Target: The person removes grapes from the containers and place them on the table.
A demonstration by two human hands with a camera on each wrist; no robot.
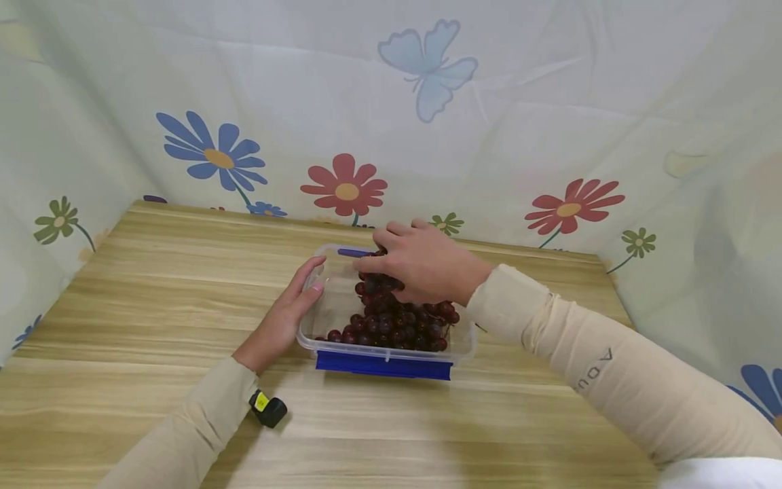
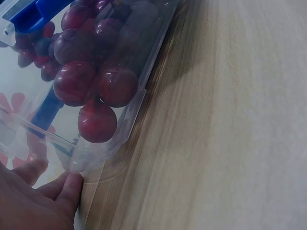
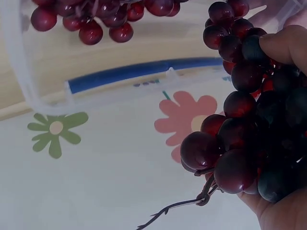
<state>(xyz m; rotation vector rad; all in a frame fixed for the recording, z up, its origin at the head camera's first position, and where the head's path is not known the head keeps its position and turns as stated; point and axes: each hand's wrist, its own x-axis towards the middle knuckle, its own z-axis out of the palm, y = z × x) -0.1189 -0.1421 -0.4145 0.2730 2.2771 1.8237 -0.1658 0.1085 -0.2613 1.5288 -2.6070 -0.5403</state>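
A clear plastic container (image 1: 309, 333) with blue clip flaps stands on the wooden table. Dark red grapes (image 1: 397, 333) lie along its near and right side. My right hand (image 1: 421, 261) is over the container's far part and grips a bunch of grapes (image 3: 240, 129), its thumb and fingers curled round it. A thin brown stem (image 3: 182, 205) sticks out from that bunch. At the container's left end, my left hand (image 1: 284, 322) rests with fairly straight fingers against the wall and rim. In the left wrist view, the left fingertips (image 2: 72, 184) touch the container's corner.
The pale wooden table (image 1: 153, 319) surrounds the container. Behind it hangs a white cloth (image 1: 275, 88) printed with flowers and a butterfly, which also runs down both sides. A small black device (image 1: 269, 409) with a yellow label sits at the left wrist.
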